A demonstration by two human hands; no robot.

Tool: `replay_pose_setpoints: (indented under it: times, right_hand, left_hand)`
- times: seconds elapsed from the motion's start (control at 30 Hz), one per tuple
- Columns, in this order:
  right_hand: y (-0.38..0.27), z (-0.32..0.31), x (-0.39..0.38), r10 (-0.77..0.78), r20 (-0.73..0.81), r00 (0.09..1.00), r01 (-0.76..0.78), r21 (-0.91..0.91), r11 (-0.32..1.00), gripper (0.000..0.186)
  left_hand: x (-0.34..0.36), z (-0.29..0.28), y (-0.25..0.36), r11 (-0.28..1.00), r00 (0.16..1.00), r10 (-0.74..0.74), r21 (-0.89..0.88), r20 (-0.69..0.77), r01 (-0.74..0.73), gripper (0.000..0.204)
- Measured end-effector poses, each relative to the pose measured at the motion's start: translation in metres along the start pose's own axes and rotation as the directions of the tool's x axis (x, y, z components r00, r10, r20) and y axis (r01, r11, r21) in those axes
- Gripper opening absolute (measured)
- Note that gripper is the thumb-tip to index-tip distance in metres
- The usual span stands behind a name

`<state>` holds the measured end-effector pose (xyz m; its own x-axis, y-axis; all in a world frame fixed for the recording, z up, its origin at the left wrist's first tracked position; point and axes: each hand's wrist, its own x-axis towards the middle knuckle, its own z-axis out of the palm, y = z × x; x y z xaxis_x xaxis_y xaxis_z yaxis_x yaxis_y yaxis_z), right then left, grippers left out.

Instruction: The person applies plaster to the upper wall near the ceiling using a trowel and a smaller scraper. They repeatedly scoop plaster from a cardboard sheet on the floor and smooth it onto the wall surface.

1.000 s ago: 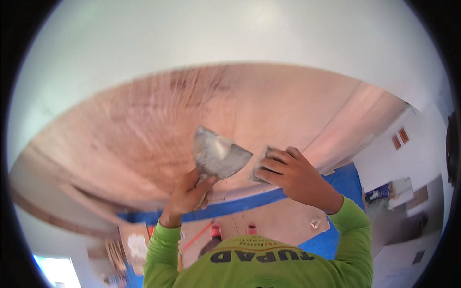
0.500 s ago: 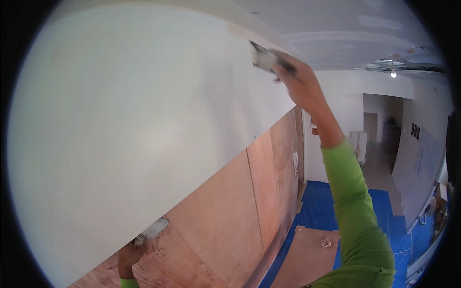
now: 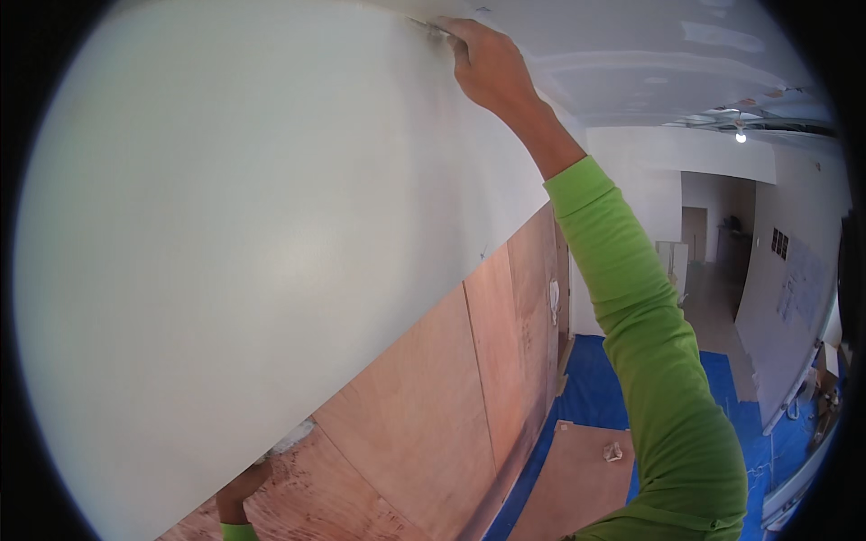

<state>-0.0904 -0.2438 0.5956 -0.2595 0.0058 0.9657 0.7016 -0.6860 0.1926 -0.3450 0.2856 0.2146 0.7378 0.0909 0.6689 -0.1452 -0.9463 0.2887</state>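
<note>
My right hand [image 3: 492, 68] is raised high and closed around a putty knife [image 3: 431, 29], seen nearly edge-on. Its blade meets the upper part of a smooth white surface [image 3: 234, 207], close to the ceiling. My left hand [image 3: 242, 482] is low on the left, closed by a whitish, smeared tool [image 3: 293, 437]. The lower edge of the white surface hides the fingertips and most of that tool.
Reddish plywood panels [image 3: 406, 379] stand below the white surface. Blue sheeting [image 3: 591, 388] covers the floor, with a brown board [image 3: 577, 469] and a crumpled clear scrap [image 3: 612, 451] on it. A doorway [image 3: 717, 225] opens beyond; a lit bulb [image 3: 741, 137] hangs from the ceiling.
My right hand has moved up and left with the putty knife, from a spot off the white surface onto its top. The left hand and its tool have dropped slightly, showing less.
</note>
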Motion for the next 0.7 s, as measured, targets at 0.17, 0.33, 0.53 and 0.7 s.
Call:
replay_pose_setpoints:
  times: [0.17, 0.33, 0.53, 0.7]
  right_hand:
    - [-0.005, -0.002, 0.001, -0.006, 0.044, 0.999, 0.006, 0.012, 1.0, 0.038]
    - [-0.012, -0.001, 0.0, -0.038, 0.019, 0.999, 0.037, 0.025, 0.999, 0.037]
    - [-0.014, 0.008, -0.004, -0.052, 0.02, 0.998, 0.051, 0.029, 0.998, 0.038]
    - [-0.022, 0.015, -0.011, -0.047, 0.033, 0.998, 0.046, 0.028, 0.999, 0.038]
  left_hand:
    - [-0.005, 0.008, -0.007, 1.0, 1.0, 0.011, -0.001, -0.01, -0.011, 0.03]
    - [-0.012, 0.02, -0.027, 0.997, 0.999, -0.033, -0.074, -0.021, 0.031, 0.033]
    - [-0.02, 0.028, -0.057, 0.993, 0.999, 0.031, -0.111, 0.031, -0.027, 0.051]
    - [-0.024, 0.028, -0.062, 0.99, 0.995, 0.019, -0.143, 0.101, -0.005, 0.052]
